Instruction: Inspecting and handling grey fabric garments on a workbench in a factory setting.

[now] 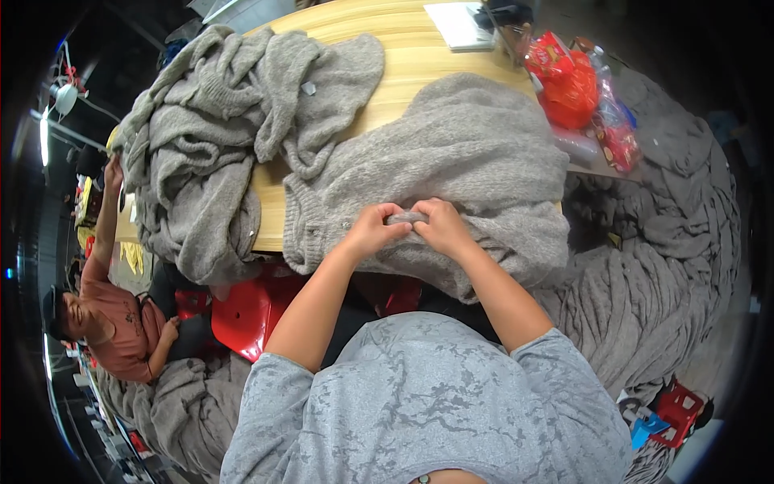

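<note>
A grey knitted sweater [476, 137] lies spread over the near edge of the wooden table [403, 56], its ribbed band toward the left. My left hand [377, 231] pinches a fold of its knit near the table edge. Close beside it, my right hand [441, 226] grips the same fold, thumbs nearly meeting. A short roll of the knit shows between the two hands. To the left, a heap of similar grey knitwear [201, 137] covers the table's corner, with small pale tags or scraps on it.
Plastic bags and red packets [568, 89] stand at the table's right, near white papers [459, 28]. Large grey knit piles [637, 298] lie at right and lower left. A red stool [250, 315] stands at left, beside a seated person [121, 323] with one arm raised.
</note>
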`<state>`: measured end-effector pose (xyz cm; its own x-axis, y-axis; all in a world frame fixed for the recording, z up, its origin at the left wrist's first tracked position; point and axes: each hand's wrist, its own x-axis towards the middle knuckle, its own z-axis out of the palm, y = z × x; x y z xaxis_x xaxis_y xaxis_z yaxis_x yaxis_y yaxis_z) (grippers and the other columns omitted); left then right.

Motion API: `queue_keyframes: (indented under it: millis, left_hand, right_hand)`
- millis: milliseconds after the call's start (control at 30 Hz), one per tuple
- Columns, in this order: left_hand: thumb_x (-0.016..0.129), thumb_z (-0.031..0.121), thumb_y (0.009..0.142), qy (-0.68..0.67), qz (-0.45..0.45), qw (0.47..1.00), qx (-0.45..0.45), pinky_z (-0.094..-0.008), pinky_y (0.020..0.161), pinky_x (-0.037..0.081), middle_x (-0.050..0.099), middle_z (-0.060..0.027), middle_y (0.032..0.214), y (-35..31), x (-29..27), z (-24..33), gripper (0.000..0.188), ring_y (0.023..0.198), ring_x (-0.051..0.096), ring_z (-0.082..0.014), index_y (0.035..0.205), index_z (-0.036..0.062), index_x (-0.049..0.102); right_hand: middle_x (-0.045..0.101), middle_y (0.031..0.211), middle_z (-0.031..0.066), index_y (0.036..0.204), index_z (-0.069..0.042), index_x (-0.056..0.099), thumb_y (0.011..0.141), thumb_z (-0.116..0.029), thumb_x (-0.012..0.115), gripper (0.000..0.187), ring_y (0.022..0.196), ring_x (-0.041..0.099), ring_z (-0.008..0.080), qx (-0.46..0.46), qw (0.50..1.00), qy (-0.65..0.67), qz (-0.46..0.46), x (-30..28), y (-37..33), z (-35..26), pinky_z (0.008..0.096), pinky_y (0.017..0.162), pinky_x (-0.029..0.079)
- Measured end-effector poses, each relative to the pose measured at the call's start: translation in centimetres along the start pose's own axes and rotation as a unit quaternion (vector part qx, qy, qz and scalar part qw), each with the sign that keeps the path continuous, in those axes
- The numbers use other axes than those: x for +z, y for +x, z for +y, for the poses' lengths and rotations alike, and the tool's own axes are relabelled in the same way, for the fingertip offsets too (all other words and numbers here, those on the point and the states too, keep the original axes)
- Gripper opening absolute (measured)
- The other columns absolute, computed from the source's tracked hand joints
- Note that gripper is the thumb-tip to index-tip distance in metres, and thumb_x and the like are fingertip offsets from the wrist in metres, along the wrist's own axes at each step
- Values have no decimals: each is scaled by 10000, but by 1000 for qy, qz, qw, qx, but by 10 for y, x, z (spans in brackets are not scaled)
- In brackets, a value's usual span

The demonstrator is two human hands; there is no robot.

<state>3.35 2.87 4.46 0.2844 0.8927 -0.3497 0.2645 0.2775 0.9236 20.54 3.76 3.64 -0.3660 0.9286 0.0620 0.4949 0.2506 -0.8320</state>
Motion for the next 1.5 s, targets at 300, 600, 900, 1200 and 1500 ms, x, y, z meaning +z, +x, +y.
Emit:
queue_keyframes:
  millis: [300, 600, 900, 1200, 1500]
  left_hand:
    - [592, 22, 738, 227, 193, 915, 270, -298, 577, 439, 593, -125, 778, -1, 15, -24, 172, 629, 561, -217, 907, 5, 565]
    - [557, -29, 659, 287, 220, 907, 216, -356, 598, 451, 576, -159, 756, -1, 27, -13, 202, 679, 573, -314, 854, 23, 561]
    - [549, -16, 696, 158, 237, 941, 182, -320, 567, 442, 585, -144, 720, -1, 25, -25, 171, 604, 566, -260, 864, 16, 562]
    - [588, 62, 732, 202, 167, 946, 189, -350, 603, 466, 615, -165, 721, 3, 14, -23, 178, 640, 606, -283, 903, 17, 608]
    - [605, 112, 771, 192, 158, 953, 171, -310, 519, 434, 597, -129, 634, 2, 11, -19, 151, 525, 561, -205, 882, 10, 613]
  right_hand:
    - [580, 794, 160, 787, -18, 607, 738, -119, 502, 154, 764, 559, 347, -75, 993, -80, 41, 0, 28, 5, 427, 691, 456]
    - [614, 695, 143, 720, -45, 634, 670, -175, 615, 139, 667, 593, 293, -5, 999, -42, -9, 9, 35, 14, 372, 592, 456]
    - [558, 561, 33, 685, -15, 623, 675, -135, 608, 121, 532, 474, 90, 139, 968, 172, -121, 4, 40, 19, 277, 507, 392]
    - [586, 830, 162, 871, -22, 539, 797, -246, 535, 236, 796, 563, 358, -90, 992, -67, -61, -5, 20, 1, 433, 679, 442]
    - [564, 799, 139, 798, -28, 561, 767, -148, 531, 128, 740, 563, 341, -166, 973, -153, -45, 0, 18, 4, 430, 641, 453]
